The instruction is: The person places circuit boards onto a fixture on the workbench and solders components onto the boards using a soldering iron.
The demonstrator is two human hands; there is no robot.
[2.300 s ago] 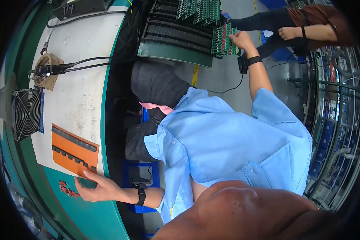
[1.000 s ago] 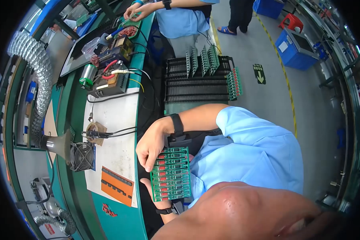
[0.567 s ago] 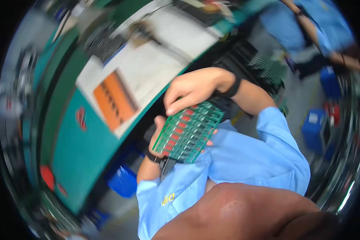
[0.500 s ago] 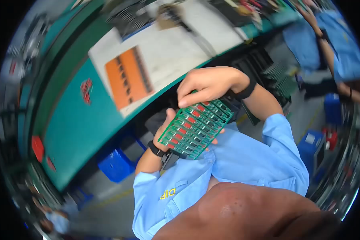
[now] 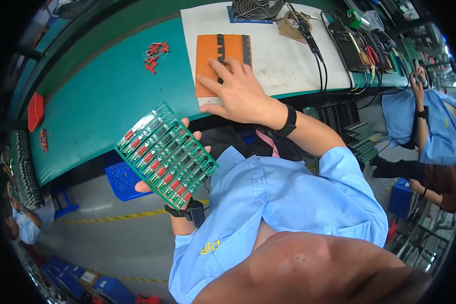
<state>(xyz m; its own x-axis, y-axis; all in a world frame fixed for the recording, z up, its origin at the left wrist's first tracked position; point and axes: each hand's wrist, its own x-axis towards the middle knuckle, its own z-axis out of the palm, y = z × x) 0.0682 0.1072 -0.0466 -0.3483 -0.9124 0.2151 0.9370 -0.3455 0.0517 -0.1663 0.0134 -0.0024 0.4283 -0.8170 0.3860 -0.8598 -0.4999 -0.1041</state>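
My left hand (image 5: pixel 191 137), mostly behind the board, holds a green circuit board panel (image 5: pixel 159 164) tilted in front of the bench edge. Rows of small boards make up the panel, with a line of red components and black parts across them. Fingers show at the panel's upper right edge and the thumb at its lower left. My right hand (image 5: pixel 238 91) lies with spread fingers over an orange plate (image 5: pixel 207 55) that has black strips on it. Whether the fingertips press on the plate or hover just above it I cannot tell.
Red components (image 5: pixel 154 55) lie in a pile on the green bench mat (image 5: pixel 101 96), near a red bin (image 5: pixel 35 112). A fan (image 5: pixel 258 7), a soldering iron (image 5: pixel 301 25) and hand tools (image 5: pixel 372 50) stand further back. A blue stool (image 5: pixel 121 177) is below. A co-worker (image 5: pixel 420 121) is at right.
My right hand has left the circuit board panel and moved up onto the orange plate. The panel has shifted left and turned in my left hand. The view has swung too.
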